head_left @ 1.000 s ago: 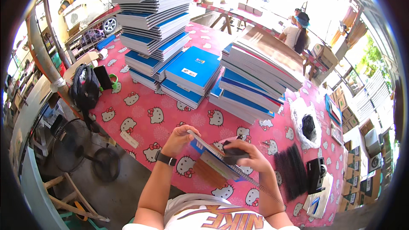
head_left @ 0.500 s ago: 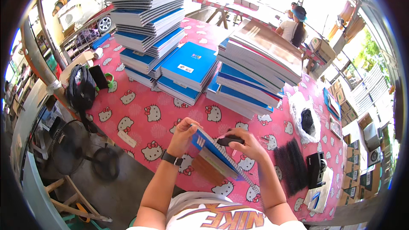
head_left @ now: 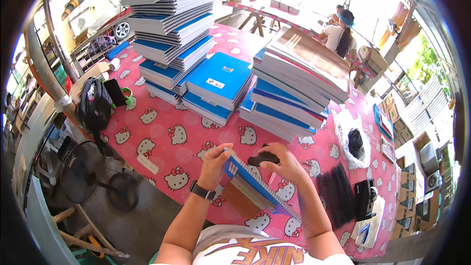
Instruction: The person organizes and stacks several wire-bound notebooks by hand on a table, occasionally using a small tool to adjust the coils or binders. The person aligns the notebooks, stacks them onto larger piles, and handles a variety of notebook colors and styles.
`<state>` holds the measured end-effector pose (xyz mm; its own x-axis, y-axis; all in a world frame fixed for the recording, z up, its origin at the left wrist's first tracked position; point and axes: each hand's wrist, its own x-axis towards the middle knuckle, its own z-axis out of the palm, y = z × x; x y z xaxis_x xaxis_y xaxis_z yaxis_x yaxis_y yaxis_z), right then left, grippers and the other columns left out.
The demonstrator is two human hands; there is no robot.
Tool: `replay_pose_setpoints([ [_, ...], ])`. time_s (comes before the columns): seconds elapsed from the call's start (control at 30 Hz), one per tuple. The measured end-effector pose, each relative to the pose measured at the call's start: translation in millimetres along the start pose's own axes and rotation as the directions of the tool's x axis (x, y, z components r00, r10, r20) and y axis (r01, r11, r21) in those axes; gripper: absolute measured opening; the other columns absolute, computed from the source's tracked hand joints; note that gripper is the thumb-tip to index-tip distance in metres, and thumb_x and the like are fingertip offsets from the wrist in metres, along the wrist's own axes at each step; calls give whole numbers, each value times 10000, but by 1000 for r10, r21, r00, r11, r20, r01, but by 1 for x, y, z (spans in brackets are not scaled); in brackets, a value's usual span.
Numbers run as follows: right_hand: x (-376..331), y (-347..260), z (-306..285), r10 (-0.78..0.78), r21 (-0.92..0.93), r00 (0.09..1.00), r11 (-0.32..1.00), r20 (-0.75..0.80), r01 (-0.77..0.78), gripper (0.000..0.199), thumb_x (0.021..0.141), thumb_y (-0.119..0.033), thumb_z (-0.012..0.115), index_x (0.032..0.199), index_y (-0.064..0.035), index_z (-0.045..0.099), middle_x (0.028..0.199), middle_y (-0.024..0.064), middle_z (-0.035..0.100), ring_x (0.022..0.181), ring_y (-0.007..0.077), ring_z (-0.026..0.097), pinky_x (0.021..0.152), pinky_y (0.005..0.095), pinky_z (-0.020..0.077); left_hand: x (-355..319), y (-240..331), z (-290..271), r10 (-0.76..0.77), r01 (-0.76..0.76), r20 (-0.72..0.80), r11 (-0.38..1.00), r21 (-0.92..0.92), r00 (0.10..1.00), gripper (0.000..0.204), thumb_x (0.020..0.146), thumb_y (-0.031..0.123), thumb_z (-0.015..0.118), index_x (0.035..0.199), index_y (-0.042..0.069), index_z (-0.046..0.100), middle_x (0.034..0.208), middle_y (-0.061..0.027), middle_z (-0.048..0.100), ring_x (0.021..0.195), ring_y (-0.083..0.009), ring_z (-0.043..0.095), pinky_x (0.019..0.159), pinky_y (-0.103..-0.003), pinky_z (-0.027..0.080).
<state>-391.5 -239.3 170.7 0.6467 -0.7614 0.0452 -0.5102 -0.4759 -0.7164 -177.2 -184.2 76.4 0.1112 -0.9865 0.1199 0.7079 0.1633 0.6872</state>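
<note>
Both hands on a notebook over the counter (head_left: pixel 162 132).
Left hand (head_left: pixel 215 159) grips the blue notebook (head_left: pixel 252 186); right hand (head_left: pixel 284 164) fingers pinch a black coil (head_left: pixel 263 158).

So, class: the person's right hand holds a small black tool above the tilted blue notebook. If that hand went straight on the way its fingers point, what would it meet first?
The right hand points left toward the left hand gripping the notebook. It would probably meet that hand's fingers first, though depth is unclear.

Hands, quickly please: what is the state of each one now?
Left hand: closed on the top end of the blue spiral-bound notebook.
Right hand: holding a small black tool at the notebook.
</note>
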Motion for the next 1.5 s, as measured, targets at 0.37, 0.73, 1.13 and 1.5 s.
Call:
replay_pose_setpoints([
  [0.37,-1,-7,14,-209,444,977,880,40,170,527,801,-421,640,1142,-28,552,1106,114,547,1048,235,526,909,345,400,0,-6,-1,-49,59,61,985,-163,997,168,891,130,582,1025,35,619,911,-29,625,827,-106,583,762,-244,469],
  [0.73,18,2,15,-82,281,992,958,94,53,632,836,-482,577,1251,-25,440,1143,73,506,1087,160,472,917,309,371,-3,-3,-1,-22,36,83,985,-168,996,187,896,98,568,1065,23,603,937,-40,636,852,-103,599,786,-244,476],
  [1.13,-18,-76,-18,-319,-515,926,839,-205,175,669,636,-410,748,1172,-92,505,1251,180,406,1079,375,427,912,457,374,5,4,12,18,-26,25,938,347,1000,234,929,220,544,988,4,615,847,8,606,757,-38,537,678,-197,448],
  [1.5,-27,-74,8,-302,-661,948,692,100,290,711,603,-384,745,1197,-85,492,1272,196,386,1126,363,391,928,471,316,-3,0,20,33,-28,-17,975,222,999,227,913,202,565,1050,23,591,874,0,602,760,-44,548,669,-199,456],
])
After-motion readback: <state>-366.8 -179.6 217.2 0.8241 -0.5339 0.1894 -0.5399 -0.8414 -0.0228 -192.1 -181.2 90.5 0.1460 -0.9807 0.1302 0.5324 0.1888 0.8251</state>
